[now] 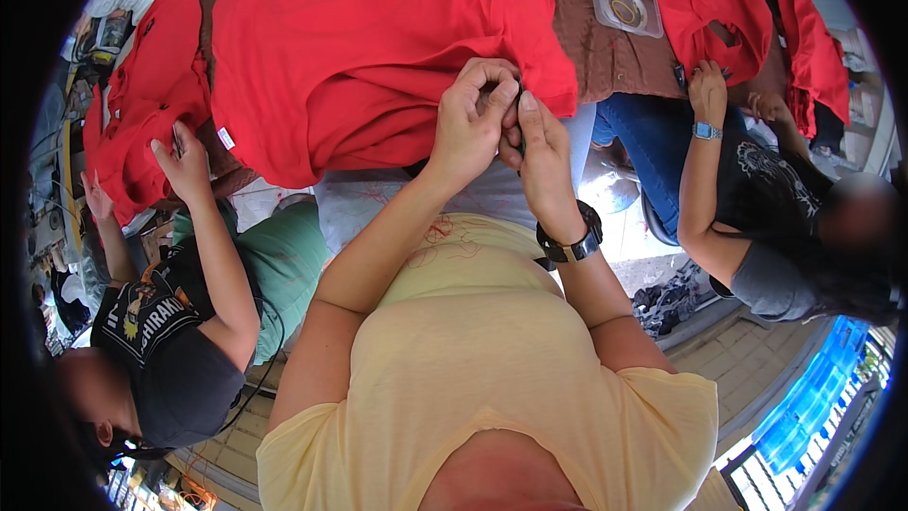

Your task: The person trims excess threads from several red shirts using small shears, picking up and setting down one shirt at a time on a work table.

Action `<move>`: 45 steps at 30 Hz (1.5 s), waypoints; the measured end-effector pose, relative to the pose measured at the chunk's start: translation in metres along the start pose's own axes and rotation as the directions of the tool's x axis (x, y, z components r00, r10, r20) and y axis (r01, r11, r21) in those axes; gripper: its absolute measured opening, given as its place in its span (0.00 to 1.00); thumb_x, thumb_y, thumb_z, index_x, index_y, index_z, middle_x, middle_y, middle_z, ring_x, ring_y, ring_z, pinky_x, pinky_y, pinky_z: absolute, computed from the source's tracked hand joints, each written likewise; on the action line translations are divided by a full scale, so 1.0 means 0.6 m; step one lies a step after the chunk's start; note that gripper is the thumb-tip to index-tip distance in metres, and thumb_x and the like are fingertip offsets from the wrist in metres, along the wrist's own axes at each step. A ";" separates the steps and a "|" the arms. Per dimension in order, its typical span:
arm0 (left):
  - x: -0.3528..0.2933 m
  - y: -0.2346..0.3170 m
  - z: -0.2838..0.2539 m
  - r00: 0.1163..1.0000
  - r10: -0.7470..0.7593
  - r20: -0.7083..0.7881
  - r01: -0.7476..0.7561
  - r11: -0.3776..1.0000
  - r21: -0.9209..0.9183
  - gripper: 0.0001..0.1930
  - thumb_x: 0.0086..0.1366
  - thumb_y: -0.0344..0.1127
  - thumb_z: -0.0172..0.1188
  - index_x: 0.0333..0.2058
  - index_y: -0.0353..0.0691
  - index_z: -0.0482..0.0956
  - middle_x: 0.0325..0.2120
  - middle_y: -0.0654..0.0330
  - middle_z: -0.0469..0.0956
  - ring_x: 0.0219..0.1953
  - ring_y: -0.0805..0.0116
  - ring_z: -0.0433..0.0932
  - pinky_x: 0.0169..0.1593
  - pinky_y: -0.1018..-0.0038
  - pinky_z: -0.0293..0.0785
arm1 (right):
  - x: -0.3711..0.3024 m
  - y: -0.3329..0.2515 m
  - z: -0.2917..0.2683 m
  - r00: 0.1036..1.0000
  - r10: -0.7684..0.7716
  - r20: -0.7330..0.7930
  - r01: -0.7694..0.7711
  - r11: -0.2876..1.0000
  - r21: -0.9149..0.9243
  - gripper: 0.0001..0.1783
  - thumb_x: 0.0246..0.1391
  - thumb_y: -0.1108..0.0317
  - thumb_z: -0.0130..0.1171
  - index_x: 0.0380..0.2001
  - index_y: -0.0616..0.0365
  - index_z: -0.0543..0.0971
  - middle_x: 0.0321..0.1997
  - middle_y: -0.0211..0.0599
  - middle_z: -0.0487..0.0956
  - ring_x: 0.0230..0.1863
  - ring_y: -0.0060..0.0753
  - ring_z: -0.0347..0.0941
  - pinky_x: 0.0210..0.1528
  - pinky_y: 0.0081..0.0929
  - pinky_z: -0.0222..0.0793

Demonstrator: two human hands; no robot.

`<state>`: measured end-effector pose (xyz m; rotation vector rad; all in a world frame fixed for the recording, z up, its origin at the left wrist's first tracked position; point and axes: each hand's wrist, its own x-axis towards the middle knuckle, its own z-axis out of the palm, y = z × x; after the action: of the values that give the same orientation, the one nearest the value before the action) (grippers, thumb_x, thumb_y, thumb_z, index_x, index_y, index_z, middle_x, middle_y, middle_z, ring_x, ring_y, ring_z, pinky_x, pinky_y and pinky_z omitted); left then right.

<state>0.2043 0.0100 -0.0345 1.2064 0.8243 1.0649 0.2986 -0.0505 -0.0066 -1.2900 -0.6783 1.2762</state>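
A small, slim dark object, mostly hidden, sits between the two hands. The fingers of the right hand are closed up, thumb lying along the object and pinching it. The fingers of the left hand are bent in, thumb and forefinger close together — whether they grip anything, I cannot tell. Just beyond the fingers, and reaching well to their left, a bright red fabric garment lies spread and rumpled on a brown cloth-covered desk, a small white label at its near left corner. Nearer the body than the fingers — on the pale yellow shirt — are loose red threads. Beyond the fingers to the right stands a clear plastic box. Well apart on either side, co-workers handle red cloth.
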 end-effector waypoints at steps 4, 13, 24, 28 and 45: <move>0.000 -0.003 -0.002 1.000 -0.017 -0.016 0.016 0.995 -0.097 0.05 0.71 0.29 0.55 0.36 0.33 0.74 0.44 0.59 0.72 0.42 0.76 0.72 0.49 0.77 0.69 | -0.006 -0.013 -0.009 0.998 0.055 0.019 -0.053 0.996 -0.071 0.24 0.73 0.52 0.41 0.26 0.56 0.68 0.20 0.20 0.60 0.19 0.13 0.51 0.20 0.19 0.48; 0.004 -0.019 -0.008 1.000 -0.030 0.002 0.030 0.977 -0.212 0.04 0.73 0.30 0.53 0.40 0.35 0.73 0.41 0.62 0.74 0.43 0.78 0.71 0.51 0.79 0.68 | 0.003 -0.033 -0.022 0.960 -0.229 -0.159 0.167 0.929 -0.331 0.13 0.65 0.63 0.58 0.39 0.65 0.78 0.27 0.26 0.74 0.31 0.15 0.65 0.33 0.18 0.61; -0.006 -0.002 0.007 0.996 -0.077 -0.051 0.068 0.986 -0.155 0.05 0.72 0.30 0.57 0.40 0.34 0.73 0.37 0.64 0.75 0.40 0.79 0.74 0.47 0.80 0.71 | 0.028 -0.016 -0.025 0.937 -0.340 -0.078 0.295 0.891 -0.345 0.10 0.64 0.67 0.58 0.37 0.65 0.78 0.25 0.25 0.72 0.27 0.14 0.62 0.28 0.20 0.58; -0.003 -0.004 0.007 0.996 -0.082 -0.032 0.074 0.976 -0.206 0.06 0.72 0.30 0.57 0.40 0.34 0.73 0.35 0.64 0.76 0.38 0.78 0.75 0.45 0.80 0.72 | 0.023 -0.023 -0.025 0.912 -0.402 -0.085 0.327 0.834 -0.445 0.13 0.67 0.64 0.55 0.35 0.65 0.77 0.24 0.26 0.72 0.27 0.14 0.62 0.27 0.20 0.57; -0.009 0.001 0.009 0.996 -0.090 -0.013 0.085 0.974 -0.208 0.05 0.73 0.31 0.54 0.37 0.36 0.72 0.27 0.68 0.71 0.28 0.83 0.67 0.32 0.82 0.66 | -0.013 -0.010 -0.015 0.994 -0.111 -0.001 0.105 0.940 -0.325 0.21 0.73 0.58 0.40 0.29 0.61 0.72 0.22 0.27 0.64 0.22 0.16 0.56 0.23 0.21 0.51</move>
<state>0.2075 0.0030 -0.0328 0.9758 0.7567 1.0661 0.3069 -0.0592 -0.0011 -1.5073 -0.9626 1.0897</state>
